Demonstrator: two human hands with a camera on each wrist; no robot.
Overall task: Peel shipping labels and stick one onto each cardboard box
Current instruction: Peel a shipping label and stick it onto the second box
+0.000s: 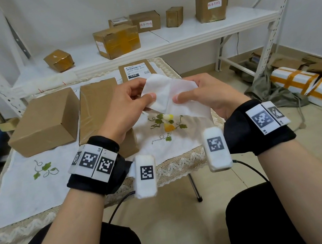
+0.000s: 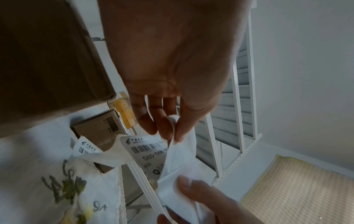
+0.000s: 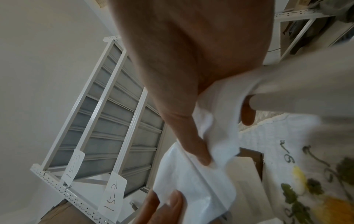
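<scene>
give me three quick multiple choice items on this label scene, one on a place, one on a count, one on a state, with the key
1. Where is the box that already bears a printed label?
A. On the table's far side, behind the hands
B. On the floor by the blue cart
C. On the person's lap

2. How many brown boxes stand on the table?
A. One
B. Three
C. Six

3. What is happening with the white sheet?
A. It lies flat on the tablecloth
B. Both hands pinch it above the table
C. It is stuck on a shelf box

Key:
1 A: the labelled box sits on the table beyond the hands.
2 B: the labelled box, a large plain box and a taped box.
3 B: the left hand and right hand each pinch the sheet between thumb and fingers, off the cloth.
</scene>
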